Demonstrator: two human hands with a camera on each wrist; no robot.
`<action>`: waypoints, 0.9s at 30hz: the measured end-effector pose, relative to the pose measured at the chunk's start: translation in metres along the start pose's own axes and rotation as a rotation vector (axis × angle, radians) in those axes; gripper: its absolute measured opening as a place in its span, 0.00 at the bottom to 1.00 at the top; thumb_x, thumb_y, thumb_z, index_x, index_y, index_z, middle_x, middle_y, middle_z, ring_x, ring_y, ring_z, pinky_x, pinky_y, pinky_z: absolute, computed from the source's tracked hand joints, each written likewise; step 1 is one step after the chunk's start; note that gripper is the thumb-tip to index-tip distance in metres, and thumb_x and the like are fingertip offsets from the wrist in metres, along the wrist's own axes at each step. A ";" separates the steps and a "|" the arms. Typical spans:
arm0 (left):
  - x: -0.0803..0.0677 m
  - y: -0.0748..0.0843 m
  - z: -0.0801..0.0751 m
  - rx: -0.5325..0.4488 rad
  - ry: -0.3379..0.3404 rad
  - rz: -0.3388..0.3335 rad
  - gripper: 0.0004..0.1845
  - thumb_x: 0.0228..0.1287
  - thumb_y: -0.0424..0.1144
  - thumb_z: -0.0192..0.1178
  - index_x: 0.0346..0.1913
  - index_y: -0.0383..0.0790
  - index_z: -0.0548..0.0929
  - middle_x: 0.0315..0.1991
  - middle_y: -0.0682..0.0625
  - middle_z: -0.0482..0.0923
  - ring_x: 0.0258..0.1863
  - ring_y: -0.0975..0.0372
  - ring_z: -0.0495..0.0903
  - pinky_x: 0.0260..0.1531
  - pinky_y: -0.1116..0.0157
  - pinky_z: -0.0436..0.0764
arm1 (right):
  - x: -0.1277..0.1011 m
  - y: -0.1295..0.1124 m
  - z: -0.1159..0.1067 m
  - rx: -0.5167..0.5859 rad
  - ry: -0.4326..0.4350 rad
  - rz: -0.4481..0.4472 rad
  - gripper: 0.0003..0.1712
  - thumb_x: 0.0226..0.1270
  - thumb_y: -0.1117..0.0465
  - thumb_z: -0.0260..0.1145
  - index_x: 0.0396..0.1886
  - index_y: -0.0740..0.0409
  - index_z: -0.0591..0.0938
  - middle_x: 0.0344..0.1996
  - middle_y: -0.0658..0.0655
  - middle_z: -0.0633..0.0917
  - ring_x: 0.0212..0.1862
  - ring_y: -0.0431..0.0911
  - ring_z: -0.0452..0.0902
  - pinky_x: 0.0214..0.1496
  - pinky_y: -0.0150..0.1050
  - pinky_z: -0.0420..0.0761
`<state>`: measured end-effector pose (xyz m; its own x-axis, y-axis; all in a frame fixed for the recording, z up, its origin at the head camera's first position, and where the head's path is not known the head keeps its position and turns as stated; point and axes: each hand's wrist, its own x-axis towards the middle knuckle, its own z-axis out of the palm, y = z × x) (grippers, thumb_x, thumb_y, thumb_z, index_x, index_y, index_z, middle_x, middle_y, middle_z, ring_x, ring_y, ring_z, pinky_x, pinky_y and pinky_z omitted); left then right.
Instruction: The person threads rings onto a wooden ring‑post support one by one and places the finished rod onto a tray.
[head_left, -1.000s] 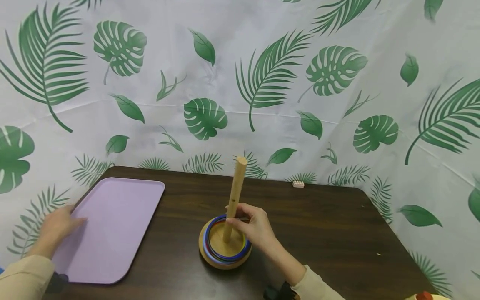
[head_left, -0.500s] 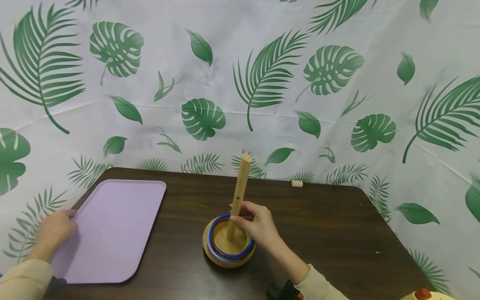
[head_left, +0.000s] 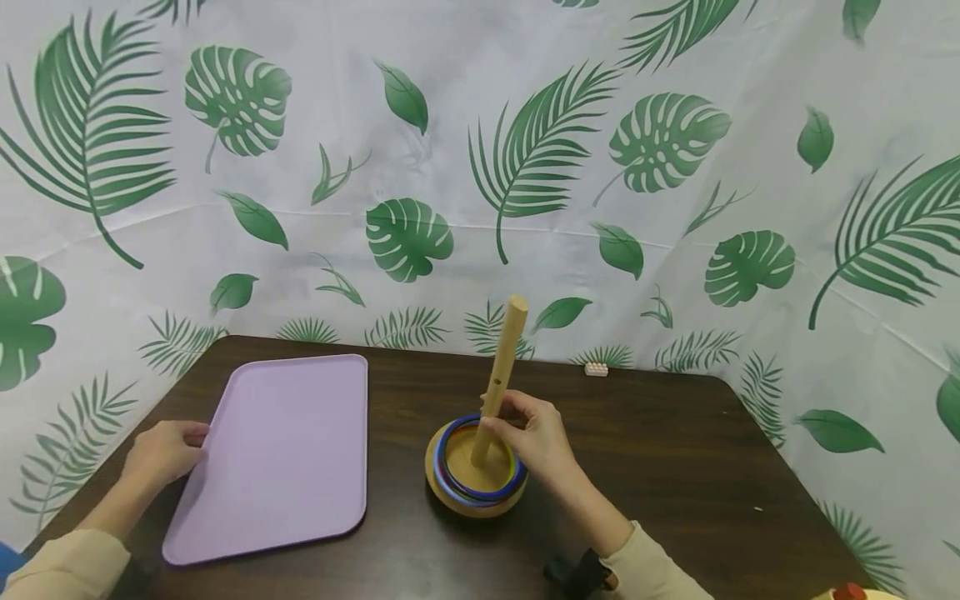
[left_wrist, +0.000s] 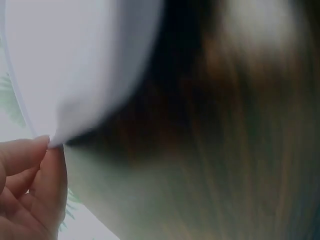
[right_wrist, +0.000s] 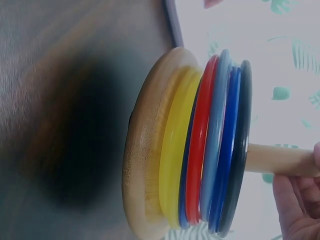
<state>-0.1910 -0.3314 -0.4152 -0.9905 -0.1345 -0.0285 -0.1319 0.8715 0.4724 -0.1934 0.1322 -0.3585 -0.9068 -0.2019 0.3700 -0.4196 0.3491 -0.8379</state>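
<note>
My left hand point(head_left: 163, 454) pinches the left edge of a lilac tray point(head_left: 285, 450); in the left wrist view, thumb and fingertip point(left_wrist: 42, 145) meet on its rim. My right hand point(head_left: 543, 433) grips the wooden post point(head_left: 504, 358) of a ring-toss stand low down, between thumb and fingers. The post leans to the right. Around it, loosely stacked on the round wooden base point(right_wrist: 137, 165), lie several rings: yellow, red point(right_wrist: 200, 145), light blue, blue and dark. A shadow lies beneath the base; whether it touches the table I cannot tell.
The dark wood table point(head_left: 637, 467) reaches back to a leaf-print cloth point(head_left: 427, 150). A small pale block point(head_left: 597, 369) sits at the far edge. Part of a cream item with a red top point(head_left: 849, 592) shows at the bottom right corner.
The tray has slid right and turned slightly, moved by my left hand, which now pinches its edge. The ring-toss stand has shifted right in my right hand.
</note>
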 end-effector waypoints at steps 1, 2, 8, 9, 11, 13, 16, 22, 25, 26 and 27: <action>0.000 0.004 0.003 -0.012 -0.001 0.011 0.22 0.50 0.32 0.61 0.48 0.21 0.77 0.38 0.33 0.82 0.40 0.37 0.78 0.30 0.54 0.75 | 0.001 0.000 -0.002 -0.004 0.008 0.002 0.14 0.53 0.69 0.71 0.43 0.61 0.85 0.32 0.59 0.87 0.36 0.44 0.84 0.39 0.32 0.81; 0.000 0.008 0.006 -0.026 0.003 0.026 0.22 0.49 0.32 0.61 0.47 0.21 0.77 0.37 0.33 0.83 0.38 0.39 0.79 0.29 0.56 0.76 | 0.001 0.001 -0.003 -0.004 0.014 0.005 0.15 0.53 0.69 0.71 0.43 0.61 0.85 0.32 0.59 0.87 0.36 0.44 0.83 0.39 0.33 0.81; -0.001 0.039 0.027 -0.183 -0.048 0.063 0.20 0.51 0.27 0.61 0.47 0.17 0.76 0.37 0.31 0.81 0.28 0.55 0.82 0.27 0.61 0.82 | 0.004 0.002 -0.012 -0.007 0.037 0.009 0.14 0.54 0.69 0.71 0.42 0.61 0.85 0.31 0.59 0.87 0.36 0.42 0.83 0.39 0.31 0.81; -0.001 0.044 0.031 -0.213 -0.062 0.068 0.20 0.51 0.26 0.61 0.47 0.17 0.76 0.37 0.31 0.81 0.28 0.55 0.82 0.27 0.61 0.83 | 0.005 0.002 -0.013 -0.010 0.040 0.005 0.14 0.54 0.69 0.71 0.42 0.61 0.85 0.31 0.59 0.87 0.35 0.42 0.83 0.39 0.31 0.81; -0.003 0.056 0.038 -0.273 -0.089 0.083 0.20 0.51 0.24 0.61 0.47 0.16 0.76 0.37 0.30 0.81 0.29 0.55 0.83 0.27 0.62 0.83 | 0.006 0.002 -0.015 -0.018 0.047 -0.005 0.14 0.54 0.69 0.70 0.42 0.62 0.85 0.31 0.59 0.87 0.35 0.41 0.82 0.38 0.31 0.81; -0.004 0.068 0.044 -0.328 -0.111 0.097 0.20 0.50 0.23 0.62 0.47 0.16 0.76 0.37 0.30 0.81 0.29 0.55 0.83 0.27 0.62 0.83 | 0.007 0.002 -0.017 -0.026 0.056 -0.014 0.14 0.54 0.69 0.70 0.42 0.62 0.85 0.31 0.59 0.87 0.34 0.40 0.82 0.38 0.31 0.81; -0.007 0.087 0.054 -0.386 -0.138 0.113 0.19 0.50 0.22 0.62 0.48 0.17 0.76 0.37 0.31 0.81 0.29 0.55 0.83 0.27 0.62 0.83 | 0.007 0.003 -0.019 -0.029 0.069 -0.022 0.14 0.53 0.70 0.70 0.42 0.62 0.85 0.30 0.59 0.87 0.33 0.39 0.82 0.38 0.31 0.81; -0.013 0.124 0.074 -0.432 -0.167 0.132 0.19 0.50 0.22 0.63 0.49 0.20 0.78 0.37 0.35 0.81 0.29 0.56 0.83 0.27 0.63 0.83 | 0.008 0.005 -0.021 -0.025 0.079 -0.044 0.14 0.53 0.69 0.71 0.42 0.63 0.85 0.30 0.60 0.86 0.33 0.38 0.81 0.37 0.30 0.80; -0.013 0.143 0.085 -0.466 -0.176 0.135 0.20 0.50 0.22 0.63 0.49 0.21 0.78 0.37 0.36 0.82 0.29 0.57 0.82 0.27 0.62 0.83 | 0.008 0.004 -0.021 -0.027 0.089 -0.042 0.13 0.53 0.68 0.71 0.40 0.63 0.85 0.29 0.60 0.86 0.32 0.39 0.81 0.36 0.30 0.80; -0.013 0.149 0.088 -0.482 -0.179 0.136 0.20 0.49 0.22 0.63 0.49 0.22 0.78 0.37 0.37 0.82 0.29 0.57 0.82 0.26 0.62 0.83 | 0.008 0.004 -0.021 -0.029 0.093 -0.039 0.12 0.53 0.68 0.71 0.40 0.64 0.85 0.30 0.60 0.86 0.32 0.39 0.81 0.36 0.31 0.80; -0.013 0.154 0.092 -0.495 -0.180 0.137 0.19 0.49 0.22 0.63 0.48 0.22 0.79 0.37 0.37 0.82 0.28 0.57 0.83 0.26 0.63 0.83 | 0.009 0.005 -0.021 -0.028 0.096 -0.032 0.12 0.53 0.68 0.71 0.40 0.64 0.85 0.30 0.61 0.86 0.32 0.40 0.81 0.36 0.31 0.80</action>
<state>-0.2018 -0.1520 -0.4230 -0.9941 0.0855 -0.0669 -0.0098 0.5432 0.8395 -0.2039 0.1509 -0.3509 -0.8919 -0.1257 0.4345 -0.4485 0.3696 -0.8138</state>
